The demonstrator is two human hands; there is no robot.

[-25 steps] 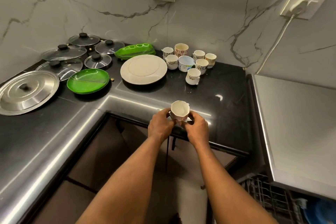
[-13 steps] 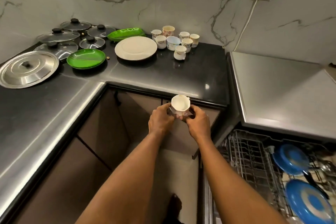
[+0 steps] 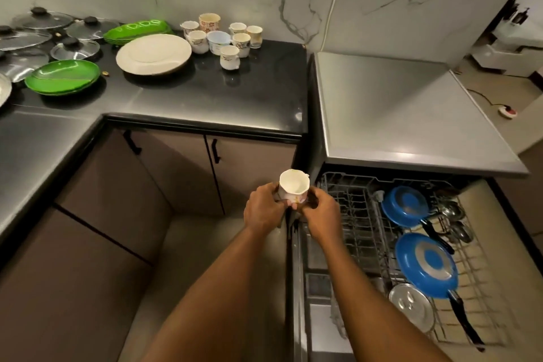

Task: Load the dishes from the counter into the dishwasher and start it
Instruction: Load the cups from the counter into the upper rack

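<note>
A white cup (image 3: 293,186) with a small floral print is upright between both hands, held in the air off the counter's front edge, just left of the pulled-out dishwasher rack (image 3: 352,209). My left hand (image 3: 264,210) grips its left side and my right hand (image 3: 321,214) grips its right side. The rack holds two blue pans (image 3: 426,264) and a steel lid (image 3: 411,307). On the black counter (image 3: 235,103) stand several cups (image 3: 223,38), a large white plate (image 3: 154,53) and green plates (image 3: 63,76).
Several glass and steel pot lids (image 3: 73,48) lie at the counter's left. The dishwasher's grey top (image 3: 396,114) is to the right of the counter. Brown cabinet doors (image 3: 182,173) stand below the counter. A white cable (image 3: 332,6) runs up the marble wall.
Both hands carried the cup off the counter, down and to the right toward the rack. My view swung right and down, so the open dishwasher rack with its pans now shows fully.
</note>
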